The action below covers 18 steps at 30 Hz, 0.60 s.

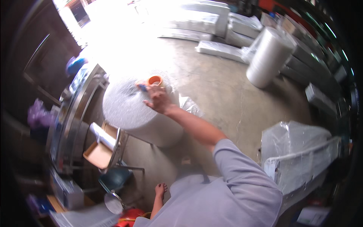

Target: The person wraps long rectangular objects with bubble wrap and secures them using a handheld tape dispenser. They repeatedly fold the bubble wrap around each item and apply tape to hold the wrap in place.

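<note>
My right hand [158,97] reaches out over the top of a big upright bubble wrap roll [124,104]. Its fingers close around a tape dispenser with an orange tape roll [155,80] and a small blue part, resting at the bubble wrap's upper surface. The thumb sticks out to the side; some fingers are hidden behind the dispenser. Low beside my body hangs my left hand [161,189], away from the bubble wrap. Its fingers are loosely bent and slightly apart, and nothing shows in them.
A metal-framed bench [72,113] runs along the left, near a chair [100,153] with a clear film roll [103,135] on it. Another bubble wrap roll [270,56] stands back right, by wrapped packages [189,20]. A plastic-covered bulky item [298,151] is at right.
</note>
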Motion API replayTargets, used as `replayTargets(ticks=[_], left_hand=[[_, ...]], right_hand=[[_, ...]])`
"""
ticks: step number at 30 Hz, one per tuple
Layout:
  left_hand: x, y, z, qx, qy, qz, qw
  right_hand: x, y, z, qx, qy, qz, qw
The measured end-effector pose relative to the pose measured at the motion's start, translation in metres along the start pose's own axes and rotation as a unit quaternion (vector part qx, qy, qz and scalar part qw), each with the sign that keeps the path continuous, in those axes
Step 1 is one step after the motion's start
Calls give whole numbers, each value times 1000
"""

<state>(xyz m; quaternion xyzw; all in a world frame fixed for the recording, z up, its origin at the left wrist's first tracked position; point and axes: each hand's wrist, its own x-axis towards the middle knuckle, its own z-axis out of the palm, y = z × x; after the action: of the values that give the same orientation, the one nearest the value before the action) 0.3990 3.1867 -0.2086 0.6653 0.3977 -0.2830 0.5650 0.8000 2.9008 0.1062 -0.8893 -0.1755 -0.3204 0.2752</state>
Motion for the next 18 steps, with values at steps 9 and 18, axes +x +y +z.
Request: replayTargets(ticks=[9, 18], left_hand=[[70, 170, 53, 225, -152, 79, 959], [125, 212, 228, 469, -375, 154, 784]], right_hand=[[36, 52, 34, -178, -164, 102, 965], [-267, 90, -221, -67, 111, 361, 924]])
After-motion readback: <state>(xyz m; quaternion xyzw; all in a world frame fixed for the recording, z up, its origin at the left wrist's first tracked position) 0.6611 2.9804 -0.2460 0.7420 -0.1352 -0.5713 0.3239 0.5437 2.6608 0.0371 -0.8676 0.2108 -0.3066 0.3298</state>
